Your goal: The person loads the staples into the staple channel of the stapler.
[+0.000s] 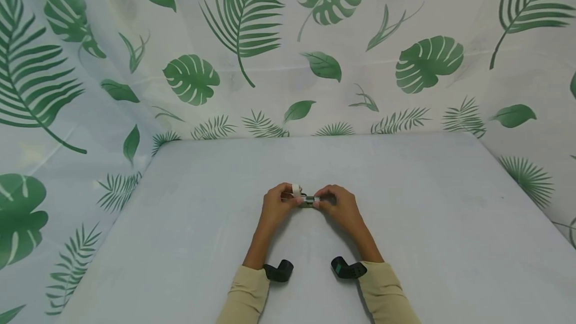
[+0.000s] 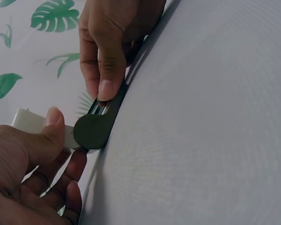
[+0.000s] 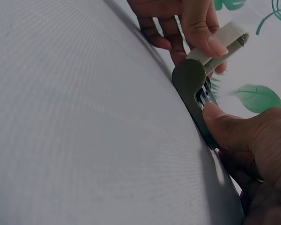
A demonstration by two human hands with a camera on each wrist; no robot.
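A small stapler [image 1: 309, 205] lies on the table, its white cover [image 3: 234, 33] swung up and back from the dark green-grey base [image 2: 91, 132]. Shiny metal shows in the opened magazine [image 2: 99, 108]. My left hand [image 1: 278, 207] pinches the white cover between thumb and fingers near the round hinge. At the other end, my right hand [image 1: 340, 207] grips the base, thumb [image 3: 218, 123] at the metal magazine. The right fingers' undersides are partly hidden, and whether loose staples are between them I cannot tell.
A pale cloth-covered table [image 1: 441, 224] spreads around both hands. Behind it and along the sides hangs a leaf-printed curtain [image 1: 270, 89]. Black cameras [image 1: 280, 271] are strapped at both wrists, over beige sleeves [image 1: 248, 284].
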